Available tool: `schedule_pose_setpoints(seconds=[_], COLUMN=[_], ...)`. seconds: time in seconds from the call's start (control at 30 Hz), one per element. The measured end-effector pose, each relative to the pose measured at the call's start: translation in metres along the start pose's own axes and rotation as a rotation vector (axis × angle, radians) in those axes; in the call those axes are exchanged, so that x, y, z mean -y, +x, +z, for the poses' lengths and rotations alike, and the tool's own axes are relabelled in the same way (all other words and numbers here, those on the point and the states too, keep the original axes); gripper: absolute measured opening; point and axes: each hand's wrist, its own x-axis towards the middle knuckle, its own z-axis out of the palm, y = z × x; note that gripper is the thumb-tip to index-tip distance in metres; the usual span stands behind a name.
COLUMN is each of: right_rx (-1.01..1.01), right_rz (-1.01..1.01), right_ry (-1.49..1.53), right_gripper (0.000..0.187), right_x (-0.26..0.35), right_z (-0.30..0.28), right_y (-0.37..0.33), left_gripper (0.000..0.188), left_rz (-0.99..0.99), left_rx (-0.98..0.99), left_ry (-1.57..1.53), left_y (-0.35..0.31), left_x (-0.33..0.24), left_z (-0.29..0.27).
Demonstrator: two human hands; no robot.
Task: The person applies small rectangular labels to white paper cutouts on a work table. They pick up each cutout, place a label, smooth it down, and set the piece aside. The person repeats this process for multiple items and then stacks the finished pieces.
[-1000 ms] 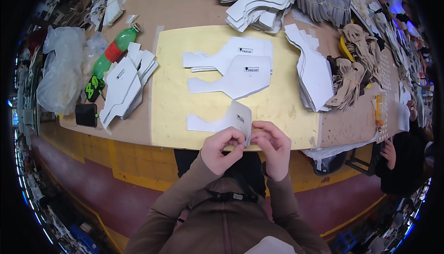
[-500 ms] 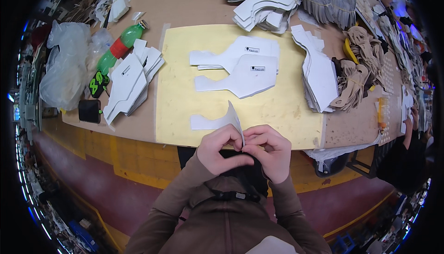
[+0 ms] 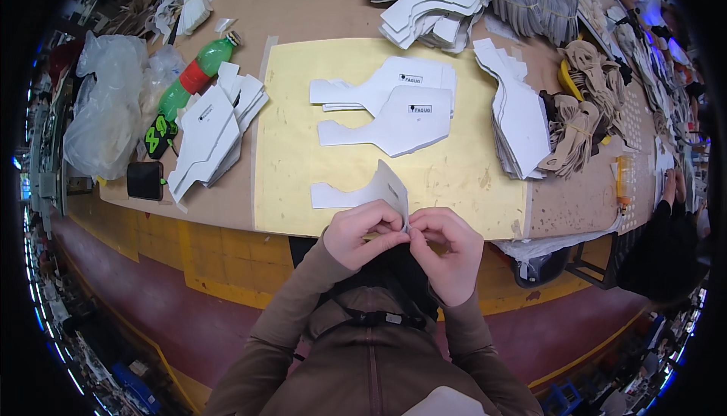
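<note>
Close to the table's front edge, a thin white cut-out piece [image 3: 344,196] with a curved outline lies partly flat and bends upward at its right end. My left hand [image 3: 363,233] pinches that raised end, thumb and fingers closed. From the other side my right hand [image 3: 448,249] pinches the same edge, its fingertips touching those of the left. The fingers hide the gripped edge. Farther back on the yellow sheet [image 3: 485,196] lie two groups of similar white pieces, a front one [image 3: 394,124] overlapping a rear stack [image 3: 371,92]; both carry a small dark printed mark.
White stacks flank the sheet at left [image 3: 208,132] and right [image 3: 519,120]. Beyond the left one are a green bottle [image 3: 216,54], a clear plastic bag [image 3: 106,105] and a black case [image 3: 145,181]. Beige bundles [image 3: 572,136] lie right. Another person's arm [image 3: 663,215] shows far right.
The raised end of the white piece has turned so its marked face shows more. My left thumb has closed up toward the fingertips, and both hands have shifted slightly.
</note>
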Motion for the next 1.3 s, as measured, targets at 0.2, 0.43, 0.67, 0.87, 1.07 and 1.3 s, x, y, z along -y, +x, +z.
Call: schedule_pose_setpoints(seconds=[0.2, 0.43, 0.67, 0.87, 1.07, 1.3], right_rx=[-0.069, -0.096, -0.189, 0.175, -0.046, -0.042], right_rz=[0.224, 0.248, -0.105, -0.250, -0.443, -0.588], right_ry=[0.434, 0.424, -0.105, -0.054, -0.318, -0.419], right_gripper=[0.007, 0.007, 0.028, 0.033, 0.029, 0.027], right_x=[-0.024, -0.037, -0.009, 0.023, 0.027, 0.028], right_z=[-0.021, -0.028, 0.004, 0.017, 0.012, 0.010], right_y=[0.015, 0.016, 0.014, 0.000, 0.003, 0.008], left_gripper=[0.025, 0.066, 0.044, 0.033, 0.017, 0.016], left_rz=[0.025, 0.334, 0.428, 0.135, 0.187, 0.214], left_rx=[-0.226, -0.520, -0.554, -0.378, -0.183, -0.247], left_ry=[-0.217, -0.647, -0.346, -0.120, 0.155, 0.281], left_y=[-0.023, -0.046, -0.068, -0.042, -0.023, -0.016], left_x=[0.011, 0.017, -0.007, -0.033, -0.040, -0.047], left_z=[-0.024, -0.061, -0.058, -0.010, -0.003, 0.004])
